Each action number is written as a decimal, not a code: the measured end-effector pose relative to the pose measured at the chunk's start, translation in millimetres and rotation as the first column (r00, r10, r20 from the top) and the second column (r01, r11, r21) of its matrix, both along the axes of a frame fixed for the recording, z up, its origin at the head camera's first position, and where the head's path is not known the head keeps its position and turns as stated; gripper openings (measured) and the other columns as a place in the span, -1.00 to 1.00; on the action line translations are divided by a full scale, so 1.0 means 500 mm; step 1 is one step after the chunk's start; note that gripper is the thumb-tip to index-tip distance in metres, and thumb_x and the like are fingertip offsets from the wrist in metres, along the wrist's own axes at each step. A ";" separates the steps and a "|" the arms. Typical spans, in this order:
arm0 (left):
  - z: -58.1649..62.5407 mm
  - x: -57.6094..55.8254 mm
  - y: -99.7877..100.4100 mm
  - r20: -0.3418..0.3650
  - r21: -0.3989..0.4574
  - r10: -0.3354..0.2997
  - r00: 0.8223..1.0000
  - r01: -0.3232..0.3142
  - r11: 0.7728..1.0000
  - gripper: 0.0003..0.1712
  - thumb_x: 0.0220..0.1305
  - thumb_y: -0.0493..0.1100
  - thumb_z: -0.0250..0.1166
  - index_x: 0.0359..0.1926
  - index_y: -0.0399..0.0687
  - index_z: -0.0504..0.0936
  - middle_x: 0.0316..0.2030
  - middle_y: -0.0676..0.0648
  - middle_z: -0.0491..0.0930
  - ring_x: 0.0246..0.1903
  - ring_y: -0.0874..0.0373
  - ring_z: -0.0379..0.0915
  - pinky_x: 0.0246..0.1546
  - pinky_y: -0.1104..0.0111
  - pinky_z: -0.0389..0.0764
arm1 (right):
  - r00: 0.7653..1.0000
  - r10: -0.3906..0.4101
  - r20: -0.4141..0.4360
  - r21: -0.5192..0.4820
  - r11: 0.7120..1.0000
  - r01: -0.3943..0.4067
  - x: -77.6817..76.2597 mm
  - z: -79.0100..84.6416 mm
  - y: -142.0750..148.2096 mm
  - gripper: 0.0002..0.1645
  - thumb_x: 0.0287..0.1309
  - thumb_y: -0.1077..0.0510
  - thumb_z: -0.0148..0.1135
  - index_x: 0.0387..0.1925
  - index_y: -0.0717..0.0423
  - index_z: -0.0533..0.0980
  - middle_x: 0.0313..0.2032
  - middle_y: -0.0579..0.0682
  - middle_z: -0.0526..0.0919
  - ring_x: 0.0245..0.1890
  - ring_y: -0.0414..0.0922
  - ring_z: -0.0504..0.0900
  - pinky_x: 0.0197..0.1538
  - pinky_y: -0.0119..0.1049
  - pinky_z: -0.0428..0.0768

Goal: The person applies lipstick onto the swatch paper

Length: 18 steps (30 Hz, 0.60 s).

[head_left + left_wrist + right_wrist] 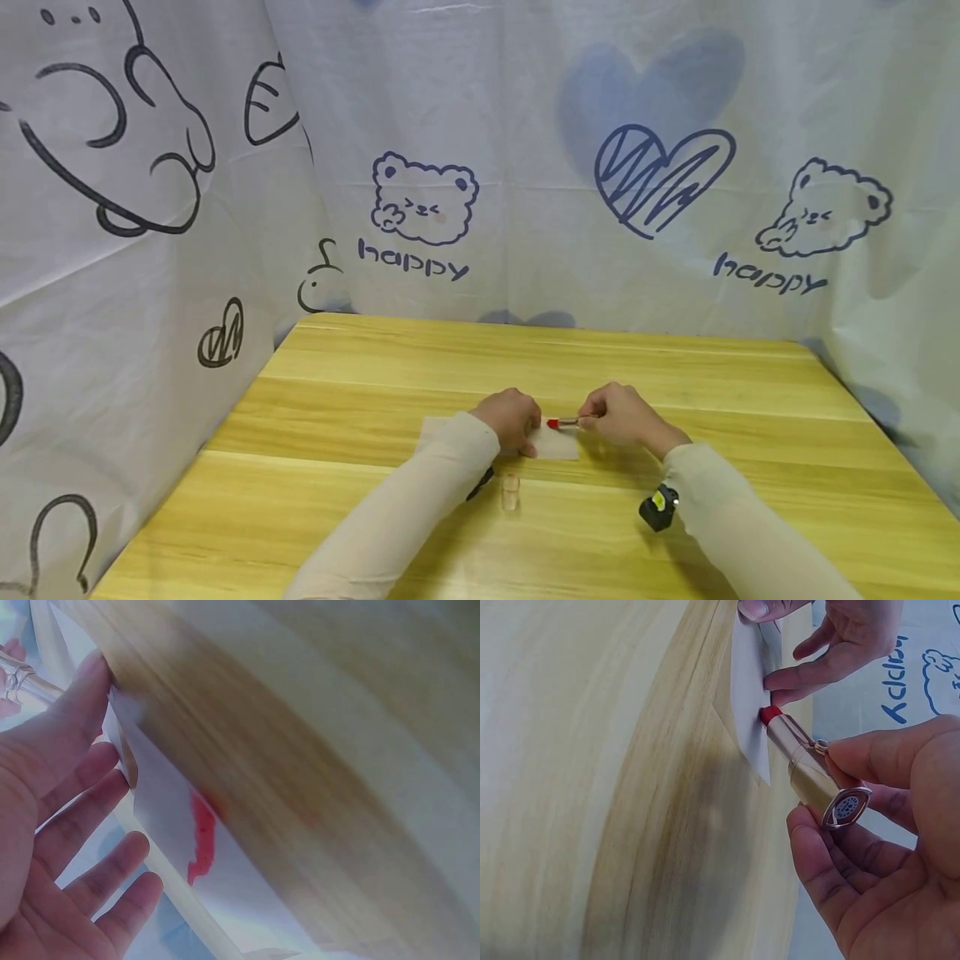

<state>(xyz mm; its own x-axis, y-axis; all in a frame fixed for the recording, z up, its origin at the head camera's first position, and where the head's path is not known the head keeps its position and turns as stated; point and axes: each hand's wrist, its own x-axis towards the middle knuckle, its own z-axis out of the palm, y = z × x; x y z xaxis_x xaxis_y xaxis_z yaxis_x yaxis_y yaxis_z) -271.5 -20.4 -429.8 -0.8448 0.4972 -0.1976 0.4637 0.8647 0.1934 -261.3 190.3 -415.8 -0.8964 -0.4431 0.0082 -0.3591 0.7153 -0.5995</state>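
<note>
A gold lipstick with its red tip bared is pinched between the thumb and fingers of my right hand. In the right wrist view the red tip is right at the surface of a white sheet of paper. My left hand rests on this paper with thumb and fingers spread, fingertips against it. A wavy red smear marks the paper in the left wrist view. Nearer to me on the table, just below the sheet, sits a small clear cap.
All of this lies on a yellow wood-grain table. White cloth printed with bears and hearts hangs behind it and along its sides. Each sleeved wrist wears a small black camera.
</note>
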 end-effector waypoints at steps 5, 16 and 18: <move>0.000 0.000 0.000 0.010 0.008 0.007 1.000 -0.007 1.000 -0.44 -0.07 0.08 0.55 -0.01 0.02 0.70 -0.18 0.08 0.65 -0.17 0.20 0.53 -0.12 0.36 0.56 | 1.000 0.023 -0.013 0.003 1.000 -0.023 -0.001 -0.002 0.004 -0.92 0.12 0.26 0.34 -0.46 0.11 0.68 -0.54 -0.12 0.66 -0.57 -0.23 0.43 -0.43 -0.29 0.44; 0.006 0.007 -0.002 -0.005 0.007 -0.001 1.000 0.001 1.000 -0.47 -0.06 0.09 0.55 -0.03 0.04 0.70 -0.14 0.08 0.65 -0.13 0.18 0.54 -0.11 0.35 0.55 | 0.998 0.042 0.037 0.016 0.999 -0.043 0.005 0.005 0.006 -0.92 0.13 0.26 0.34 -0.45 0.08 0.69 -0.52 -0.17 0.67 -0.53 -0.20 0.47 -0.36 -0.26 0.48; 0.007 0.009 -0.003 -0.007 0.009 -0.001 1.000 0.001 1.000 -0.47 -0.06 0.09 0.54 -0.03 0.04 0.70 -0.14 0.08 0.65 -0.13 0.18 0.54 -0.11 0.35 0.55 | 0.998 0.049 0.041 0.020 0.999 -0.050 0.006 0.007 0.007 -0.91 0.13 0.26 0.34 -0.46 0.08 0.69 -0.54 -0.16 0.66 -0.53 -0.20 0.46 -0.37 -0.26 0.47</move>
